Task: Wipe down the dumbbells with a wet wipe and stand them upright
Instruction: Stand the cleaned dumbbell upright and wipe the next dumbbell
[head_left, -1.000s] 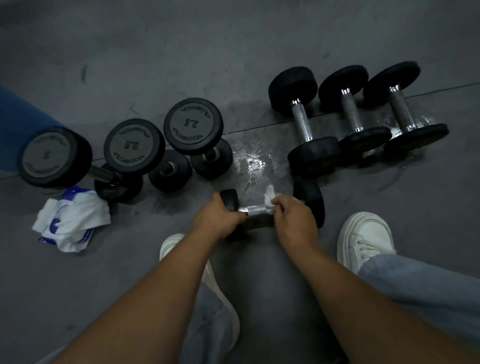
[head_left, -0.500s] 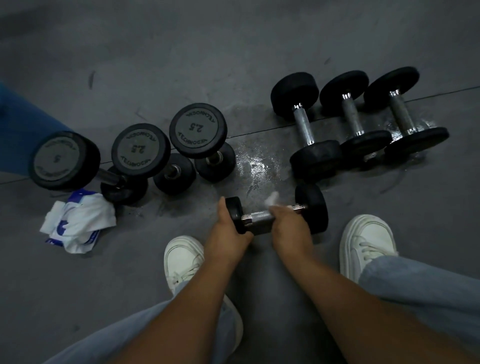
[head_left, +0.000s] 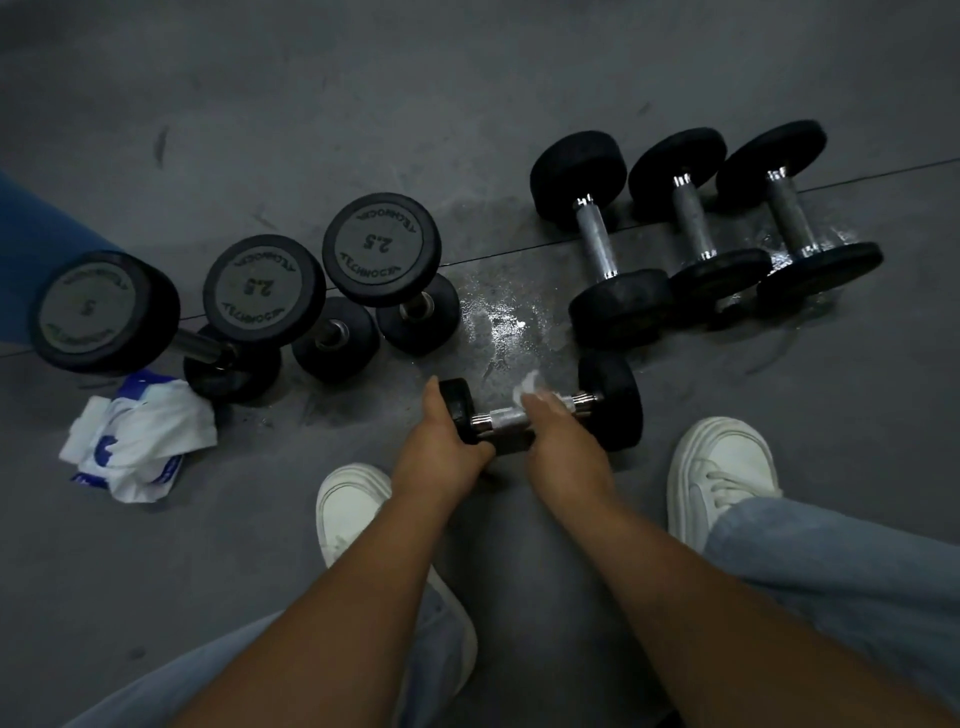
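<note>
A small black dumbbell (head_left: 610, 400) lies sideways on the floor between my feet. My left hand (head_left: 441, 452) grips its left head. My right hand (head_left: 558, 441) wraps a white wet wipe (head_left: 527, 387) around the metal handle. Three black dumbbells stand upright at the left: a 5 one (head_left: 101, 312) and two marked 2.5, one in the middle (head_left: 262, 291) and one to the right (head_left: 382, 249). At the upper right, three more dumbbells lie on their sides: the nearest (head_left: 597, 241), the middle (head_left: 693, 218) and the far one (head_left: 787, 205).
A white and blue wet wipe packet (head_left: 137, 441) lies crumpled on the floor at the left. A wet patch (head_left: 504, 322) shines on the grey floor above the held dumbbell. My white shoes (head_left: 719, 473) flank my hands. A blue surface (head_left: 36, 244) is at the left edge.
The view has shifted down slightly. My right hand has slid with the wipe along the handle toward the right head, baring more of the metal handle near my left hand.
</note>
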